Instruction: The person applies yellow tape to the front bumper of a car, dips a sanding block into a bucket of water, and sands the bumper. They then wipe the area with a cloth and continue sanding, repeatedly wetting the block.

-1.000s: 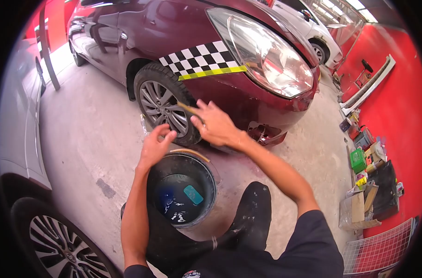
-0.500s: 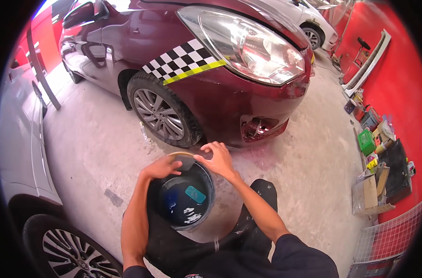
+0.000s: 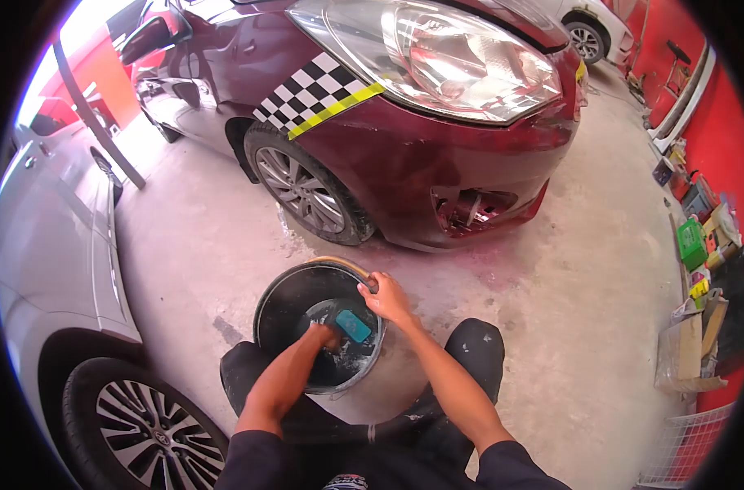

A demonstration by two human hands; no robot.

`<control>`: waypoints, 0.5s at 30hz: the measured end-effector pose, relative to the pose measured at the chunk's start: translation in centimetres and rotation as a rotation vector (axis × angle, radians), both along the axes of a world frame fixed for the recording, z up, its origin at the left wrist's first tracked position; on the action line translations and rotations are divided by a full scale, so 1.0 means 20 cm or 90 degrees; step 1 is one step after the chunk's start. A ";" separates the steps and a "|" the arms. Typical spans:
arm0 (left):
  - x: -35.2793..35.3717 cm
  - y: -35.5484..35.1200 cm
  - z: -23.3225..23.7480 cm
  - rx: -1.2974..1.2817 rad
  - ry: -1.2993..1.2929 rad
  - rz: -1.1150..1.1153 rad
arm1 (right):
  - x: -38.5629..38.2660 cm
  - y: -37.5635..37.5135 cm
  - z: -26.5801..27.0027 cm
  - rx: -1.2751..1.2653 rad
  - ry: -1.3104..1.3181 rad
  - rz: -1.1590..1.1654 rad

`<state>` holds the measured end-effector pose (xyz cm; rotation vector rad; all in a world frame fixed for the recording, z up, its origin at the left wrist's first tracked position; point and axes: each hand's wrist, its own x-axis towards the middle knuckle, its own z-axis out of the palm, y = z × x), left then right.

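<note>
A black bucket [image 3: 265, 306] stands between the person's knees, with dark water and whitish suds low inside. My left hand [image 3: 324, 335] reaches down into it, blurred, its fingers hidden. Beside that hand, a teal block [image 3: 353, 326] lies at the water. At the bucket's far right rim, my right hand [image 3: 386, 298] is closed around a small dark piece that I cannot make out. A tan curved strip [image 3: 339, 261] runs along the far rim towards this hand.
Ahead stands a dark red car [image 3: 421, 155] with a checkered patch [image 3: 315, 94] and an opening low in its bumper. A silver car [image 3: 69, 237] is close on the left. Boxes, a green basket [image 3: 691, 244] and a wire rack [image 3: 686, 445] line the right wall.
My left hand has gone from the far rim down into the bucket. My right hand has moved to the rim and closed. The view has shifted, showing more of the bucket's inside.
</note>
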<state>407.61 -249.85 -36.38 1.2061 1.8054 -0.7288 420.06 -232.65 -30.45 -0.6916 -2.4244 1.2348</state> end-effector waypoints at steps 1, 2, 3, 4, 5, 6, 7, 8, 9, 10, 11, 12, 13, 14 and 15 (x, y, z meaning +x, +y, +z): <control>-0.01 0.05 0.28 -0.019 0.006 0.050 | -0.01 -0.01 0.01 -0.029 -0.009 -0.012; -0.10 0.07 0.41 0.091 0.025 0.102 | -0.02 -0.01 0.01 -0.055 -0.021 -0.021; -0.20 0.08 0.52 0.205 0.037 0.147 | -0.04 -0.02 0.01 -0.082 -0.033 -0.032; -0.24 0.11 0.78 0.375 -0.020 0.174 | -0.06 -0.02 0.01 -0.092 -0.047 -0.044; -0.16 0.13 1.06 0.623 -0.017 0.207 | -0.08 -0.03 0.00 -0.069 -0.037 -0.047; -0.09 0.19 1.34 0.689 0.030 0.244 | -0.10 -0.03 -0.01 -0.044 -0.028 -0.050; -0.08 0.26 1.45 0.859 0.044 0.217 | -0.11 -0.04 -0.01 -0.018 -0.021 -0.054; -0.07 0.34 1.53 1.030 0.055 0.185 | -0.12 -0.04 0.00 -0.054 -0.043 -0.056; -0.04 0.42 1.61 1.111 0.077 0.150 | -0.11 -0.04 0.02 -0.063 -0.047 -0.051; -0.02 0.50 1.67 1.195 0.096 0.113 | -0.10 -0.05 0.04 -0.067 -0.051 -0.048; -0.03 0.60 1.67 1.267 0.138 0.088 | -0.09 -0.04 0.06 -0.069 -0.055 -0.046; -0.06 0.69 1.63 1.335 0.182 0.062 | -0.09 -0.03 0.06 -0.062 -0.077 -0.047; -0.09 0.77 1.59 1.401 0.229 0.034 | -0.09 -0.03 0.06 -0.064 -0.078 -0.047; -0.12 0.84 1.56 1.433 0.259 0.014 | -0.10 -0.03 0.06 -0.067 -0.078 -0.047; -0.14 0.92 1.53 1.462 0.289 -0.006 | -0.10 -0.03 0.06 -0.072 -0.078 -0.046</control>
